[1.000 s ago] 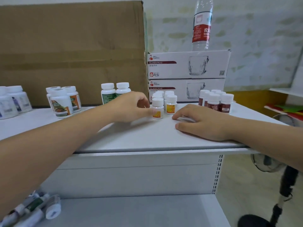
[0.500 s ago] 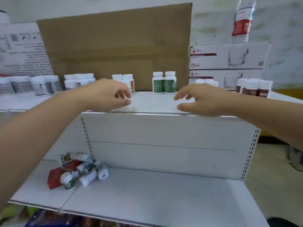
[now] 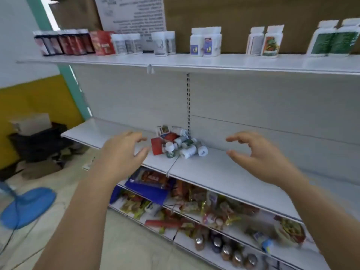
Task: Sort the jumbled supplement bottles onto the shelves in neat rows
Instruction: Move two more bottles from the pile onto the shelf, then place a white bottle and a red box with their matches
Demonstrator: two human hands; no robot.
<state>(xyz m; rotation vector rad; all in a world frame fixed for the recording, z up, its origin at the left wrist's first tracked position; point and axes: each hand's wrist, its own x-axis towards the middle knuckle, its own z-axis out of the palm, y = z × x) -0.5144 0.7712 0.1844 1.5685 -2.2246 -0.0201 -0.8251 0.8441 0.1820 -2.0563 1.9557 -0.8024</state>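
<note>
Head view: both my hands, left (image 3: 124,151) and right (image 3: 259,156), hover empty with fingers spread, the pile (image 3: 178,145) of tumbled bottles between them on the middle shelf (image 3: 224,172), where a careless scoop might roll loose ones off its front edge; blur hides their labels.

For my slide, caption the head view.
Both open hands, left hand and right hand, flank the jumbled bottle pile on the middle shelf.
</note>
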